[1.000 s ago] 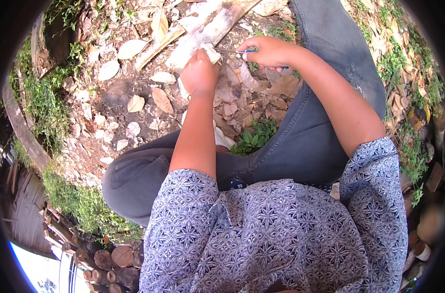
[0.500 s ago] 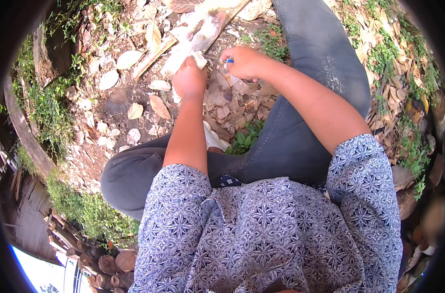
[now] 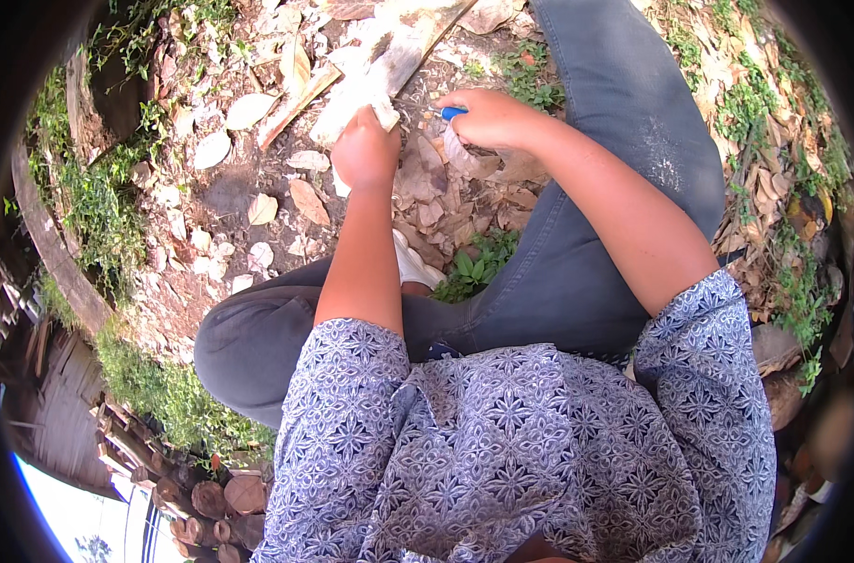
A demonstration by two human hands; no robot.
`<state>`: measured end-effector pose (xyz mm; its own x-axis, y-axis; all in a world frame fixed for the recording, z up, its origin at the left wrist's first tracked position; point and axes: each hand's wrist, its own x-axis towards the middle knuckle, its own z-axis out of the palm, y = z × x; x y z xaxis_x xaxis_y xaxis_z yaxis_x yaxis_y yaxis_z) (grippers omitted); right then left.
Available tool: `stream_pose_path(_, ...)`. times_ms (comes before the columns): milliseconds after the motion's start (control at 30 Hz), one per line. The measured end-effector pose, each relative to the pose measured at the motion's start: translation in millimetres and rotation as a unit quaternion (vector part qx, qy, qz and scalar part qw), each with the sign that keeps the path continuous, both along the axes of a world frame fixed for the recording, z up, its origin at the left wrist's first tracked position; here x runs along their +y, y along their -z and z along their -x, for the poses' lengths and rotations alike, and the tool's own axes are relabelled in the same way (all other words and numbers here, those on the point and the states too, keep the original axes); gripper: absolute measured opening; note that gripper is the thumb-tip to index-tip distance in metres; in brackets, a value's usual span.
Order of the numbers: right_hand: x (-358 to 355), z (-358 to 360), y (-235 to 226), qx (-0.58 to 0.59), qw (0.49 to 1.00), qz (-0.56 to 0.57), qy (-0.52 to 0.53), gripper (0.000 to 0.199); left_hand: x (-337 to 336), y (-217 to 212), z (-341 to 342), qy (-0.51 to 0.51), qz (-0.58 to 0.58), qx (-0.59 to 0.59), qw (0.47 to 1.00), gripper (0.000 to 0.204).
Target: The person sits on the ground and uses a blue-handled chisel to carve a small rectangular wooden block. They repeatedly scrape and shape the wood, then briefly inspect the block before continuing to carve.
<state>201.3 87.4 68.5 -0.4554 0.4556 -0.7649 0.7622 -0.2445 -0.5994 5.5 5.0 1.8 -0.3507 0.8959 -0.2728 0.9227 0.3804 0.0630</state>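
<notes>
Outdoor place, most likely open yard, with cut wood stored near; ground (image 3: 225, 195) is bare brown soil, covered in many parts by dry leaves (image 3: 308, 201); low green plants (image 3: 178, 403) grow at left, more greenery (image 3: 744, 114) at right side; pile of logs (image 3: 246, 494) at lower left, round cut ends well visible; above pile, wide brown panel (image 3: 66, 418), wall or roof, cannot tell which; bright white sky (image 3: 66, 514) in lower left corner; strong daylight falls on soil and leaves
</notes>
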Motion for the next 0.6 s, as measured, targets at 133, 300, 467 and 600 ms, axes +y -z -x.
stream_pose_path(133, -6, -6, 25, 0.017, 0.993, -0.116, 0.014, 0.036, -1, -2, -2, 0.001, -0.003, 0.008, 1.000, 0.034)
stream_pose_path(300, -1, -9, 32, 0.011, 0.991, -0.136, -0.006, 0.036, 2, -5, -2, -0.011, 0.012, -0.004, 1.000, 0.030)
stream_pose_path(467, 2, -13, 42, 0.021, 0.989, -0.148, -0.012, 0.036, 2, -4, 0, -0.012, 0.047, -0.004, 0.999, 0.042)
stream_pose_path(600, 3, -11, 32, 0.015, 0.984, -0.172, -0.031, 0.036, 3, -7, 1, -0.009, 0.054, -0.008, 0.998, 0.041)
